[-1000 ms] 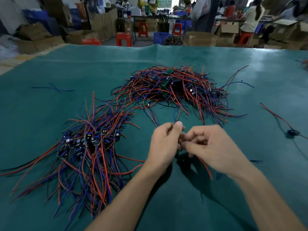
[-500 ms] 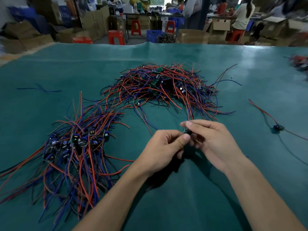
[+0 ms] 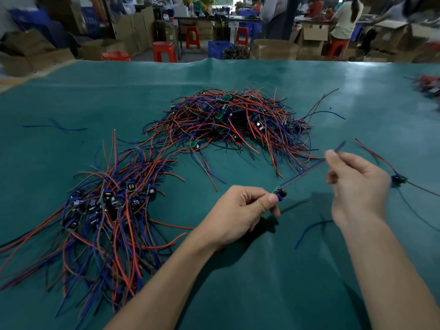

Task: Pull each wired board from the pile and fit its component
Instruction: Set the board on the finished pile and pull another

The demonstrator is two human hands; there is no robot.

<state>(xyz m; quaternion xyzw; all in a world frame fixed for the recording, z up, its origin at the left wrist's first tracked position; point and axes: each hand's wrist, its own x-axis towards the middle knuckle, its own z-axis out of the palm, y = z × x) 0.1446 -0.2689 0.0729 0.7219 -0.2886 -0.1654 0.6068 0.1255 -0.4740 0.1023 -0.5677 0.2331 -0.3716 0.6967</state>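
Currently a small wired board (image 3: pixel 279 193) is pinched at its end between thumb and curled forefinger of the left hand (image 3: pixel 240 210), held just above the green table (image 3: pixel 262 282). Its wires (image 3: pixel 307 171) are drawn up and right to the right hand (image 3: pixel 357 186), where they are pinched between thumb and forefinger; the other fingers are loosely curled, blurred. Behind both hands the tangled pile (image 3: pixel 233 120) of red and blue leads is seen, a second heap (image 3: pixel 107 206) lies to the left, and a lone board (image 3: pixel 398 179) sits just beside the right hand.
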